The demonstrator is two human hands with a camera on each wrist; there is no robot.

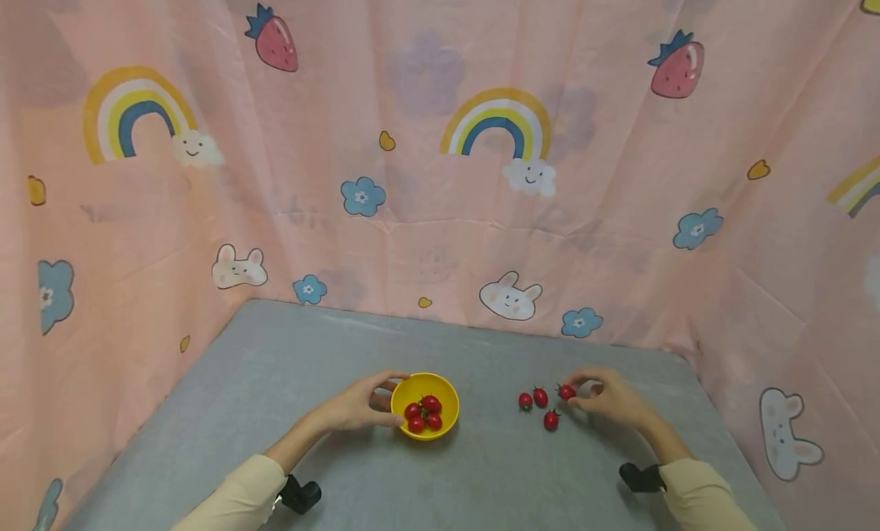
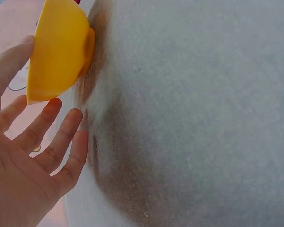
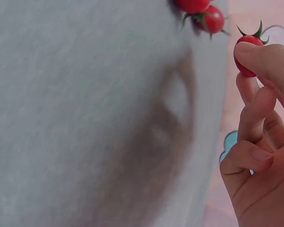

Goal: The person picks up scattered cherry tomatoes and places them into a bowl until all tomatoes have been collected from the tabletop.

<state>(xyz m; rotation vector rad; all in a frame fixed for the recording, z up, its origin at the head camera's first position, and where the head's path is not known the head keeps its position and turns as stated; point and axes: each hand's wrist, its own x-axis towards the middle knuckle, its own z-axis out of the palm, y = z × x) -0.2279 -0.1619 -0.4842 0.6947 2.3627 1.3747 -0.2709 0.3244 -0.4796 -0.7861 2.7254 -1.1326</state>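
A yellow bowl (image 1: 450,403) stands on the grey table with several red cherry tomatoes (image 1: 431,403) inside. My left hand (image 1: 357,403) holds the bowl's left side, thumb and index finger spread along the rim. In the left wrist view, the thumb and the nearest fingertips touch the yellow bowl (image 2: 61,52), while the other fingers extend beside it. To the right, my right hand (image 1: 612,397) pinches a cherry tomato (image 1: 567,393) between thumb and finger. That tomato (image 3: 245,64) has its green stem up in the right wrist view.
Three more cherry tomatoes lie loose on the table (image 1: 495,477) between the bowl and my right hand: one at the left (image 1: 525,401), another beside it (image 1: 540,396), one nearer me (image 1: 551,419). A pink patterned curtain (image 1: 426,233) borders the table's back and sides.
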